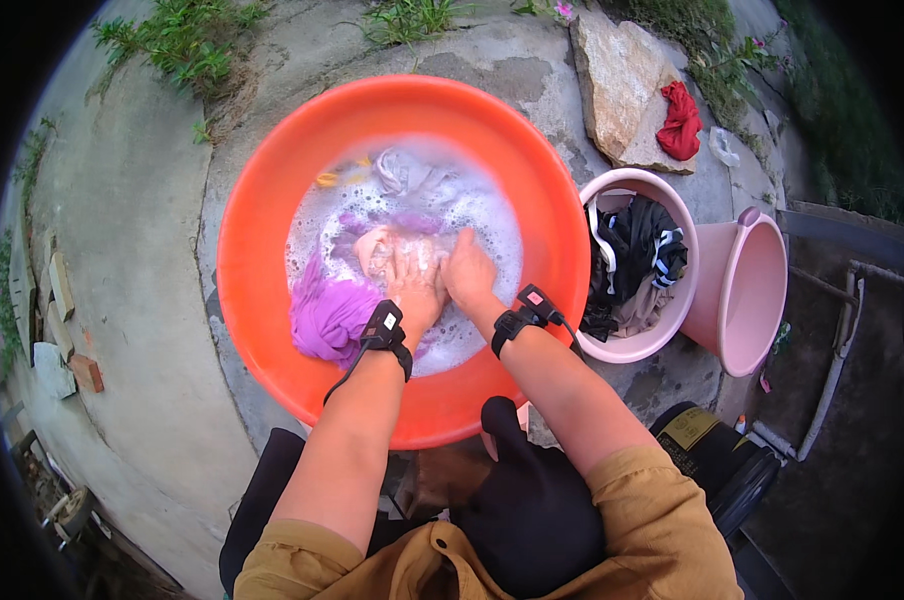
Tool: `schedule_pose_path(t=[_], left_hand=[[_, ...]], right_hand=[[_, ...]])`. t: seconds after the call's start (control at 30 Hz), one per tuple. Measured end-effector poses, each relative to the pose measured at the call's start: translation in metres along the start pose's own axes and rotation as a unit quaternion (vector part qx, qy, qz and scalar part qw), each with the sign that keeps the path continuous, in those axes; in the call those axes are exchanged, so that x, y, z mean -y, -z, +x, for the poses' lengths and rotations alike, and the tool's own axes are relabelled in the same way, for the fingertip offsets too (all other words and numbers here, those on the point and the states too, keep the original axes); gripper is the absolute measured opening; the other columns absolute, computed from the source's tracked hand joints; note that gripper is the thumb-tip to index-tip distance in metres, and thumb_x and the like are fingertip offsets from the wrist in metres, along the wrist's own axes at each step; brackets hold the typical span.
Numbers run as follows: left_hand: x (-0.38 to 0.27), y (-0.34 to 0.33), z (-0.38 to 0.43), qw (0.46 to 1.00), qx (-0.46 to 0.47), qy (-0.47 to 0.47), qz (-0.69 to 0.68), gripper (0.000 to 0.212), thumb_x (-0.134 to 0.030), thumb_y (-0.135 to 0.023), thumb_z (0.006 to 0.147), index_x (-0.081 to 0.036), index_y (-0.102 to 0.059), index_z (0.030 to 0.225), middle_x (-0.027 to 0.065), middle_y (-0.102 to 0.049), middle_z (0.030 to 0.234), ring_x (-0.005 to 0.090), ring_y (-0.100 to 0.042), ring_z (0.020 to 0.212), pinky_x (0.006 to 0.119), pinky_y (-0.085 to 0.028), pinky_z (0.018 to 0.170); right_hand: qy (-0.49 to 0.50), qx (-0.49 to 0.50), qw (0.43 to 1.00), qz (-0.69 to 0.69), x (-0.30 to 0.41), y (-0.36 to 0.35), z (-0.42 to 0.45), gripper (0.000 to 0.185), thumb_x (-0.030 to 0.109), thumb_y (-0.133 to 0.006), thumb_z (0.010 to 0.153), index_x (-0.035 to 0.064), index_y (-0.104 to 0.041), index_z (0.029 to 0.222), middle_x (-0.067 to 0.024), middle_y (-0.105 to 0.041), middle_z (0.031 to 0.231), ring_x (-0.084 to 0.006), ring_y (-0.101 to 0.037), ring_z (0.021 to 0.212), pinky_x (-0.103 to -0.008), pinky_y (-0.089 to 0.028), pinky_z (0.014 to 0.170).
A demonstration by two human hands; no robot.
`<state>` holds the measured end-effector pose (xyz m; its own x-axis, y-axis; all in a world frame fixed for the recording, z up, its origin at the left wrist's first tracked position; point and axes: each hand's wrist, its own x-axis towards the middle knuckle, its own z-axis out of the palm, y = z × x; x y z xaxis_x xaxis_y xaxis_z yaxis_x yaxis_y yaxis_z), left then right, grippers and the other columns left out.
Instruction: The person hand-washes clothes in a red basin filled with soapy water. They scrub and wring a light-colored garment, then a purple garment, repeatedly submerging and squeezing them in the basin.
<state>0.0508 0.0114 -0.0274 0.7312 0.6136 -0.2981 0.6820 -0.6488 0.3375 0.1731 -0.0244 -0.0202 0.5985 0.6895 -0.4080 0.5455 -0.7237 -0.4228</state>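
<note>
A large orange plastic basin (261, 225) stands before me, holding sudsy water (489, 210) and wet laundry. My left hand (414, 285) lies palm down in the foam, its fingers spread over a wet pinkish cloth (375, 246). Right beside it, my right hand (468, 274) is curled with the thumb up; its fingers are turned away, so whether they grip cloth is hidden. A bunched purple garment (336, 315) rests against the basin's near left side. Farther back, a pale whitish cloth (396, 171) and a bit of yellow fabric (327, 179) show through the suds.
On the right, a pink bucket (688, 300) holds dark clothes (639, 232); another pink bucket (752, 300) lies tipped beside it. A red cloth (679, 121) rests on a stone slab (621, 82). A black bucket (711, 450) stands near my right elbow. Bricks (86, 373) lie at left.
</note>
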Motion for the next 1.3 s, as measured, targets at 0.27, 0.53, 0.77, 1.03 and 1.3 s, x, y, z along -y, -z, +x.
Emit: schedule_pose_path(t=[0.27,0.53,0.77,1.03,1.3], left_hand=[[0.004,0.017,0.006,0.990,0.137,0.016,0.032,0.068,-0.040,-0.067,0.083,-0.012,-0.050,0.144,0.0230,-0.041,0.150,0.0356,-0.026,0.145,0.054,-0.018,0.117],[0.021,0.055,-0.018,0.492,-0.013,0.480,-0.726,0.061,-0.055,-0.060,0.090,-0.014,-0.050,0.134,0.0097,-0.056,0.130,0.0305,-0.051,0.124,0.063,-0.037,0.101],[0.042,0.055,-0.018,0.290,0.139,0.051,-0.945,0.052,-0.054,-0.054,0.097,-0.009,-0.055,0.124,0.0101,-0.061,0.115,0.0268,-0.061,0.106,0.042,-0.051,0.093],[-0.005,0.019,-0.010,0.313,-0.072,0.191,-0.927,0.036,-0.040,-0.048,0.104,-0.010,-0.056,0.122,0.0037,-0.057,0.120,0.0184,-0.055,0.113,0.035,-0.046,0.098],[0.002,0.043,-0.027,0.338,-0.078,0.253,-0.903,0.037,-0.035,-0.044,0.105,-0.008,-0.053,0.128,0.0044,-0.060,0.120,0.0213,-0.059,0.110,0.038,-0.046,0.098]], right_hand=[[-0.071,-0.056,0.988,0.123,-0.011,-0.014,0.010,0.038,0.019,-0.064,0.086,-0.0024,-0.046,0.111,-0.0262,-0.068,0.087,-0.0414,-0.067,0.080,-0.0499,-0.052,0.073],[-0.026,0.088,0.895,0.436,0.015,0.010,-0.006,0.030,0.009,-0.071,0.081,0.0030,-0.062,0.109,-0.0135,-0.069,0.099,-0.0225,-0.066,0.091,-0.0343,-0.052,0.078],[0.222,0.074,0.896,0.377,0.083,0.042,-0.100,0.025,0.014,-0.072,0.085,0.0050,-0.056,0.102,-0.0145,-0.067,0.097,-0.0264,-0.066,0.090,-0.0356,-0.050,0.078],[0.146,-0.051,0.976,0.156,0.061,0.050,-0.024,0.020,0.026,-0.065,0.090,0.0080,-0.056,0.092,-0.0179,-0.065,0.076,-0.0401,-0.064,0.069,-0.0464,-0.049,0.062],[0.280,-0.129,0.931,0.195,0.095,0.046,-0.072,0.027,0.034,-0.061,0.092,0.0083,-0.055,0.090,-0.0195,-0.064,0.068,-0.0418,-0.064,0.068,-0.0512,-0.049,0.063]])
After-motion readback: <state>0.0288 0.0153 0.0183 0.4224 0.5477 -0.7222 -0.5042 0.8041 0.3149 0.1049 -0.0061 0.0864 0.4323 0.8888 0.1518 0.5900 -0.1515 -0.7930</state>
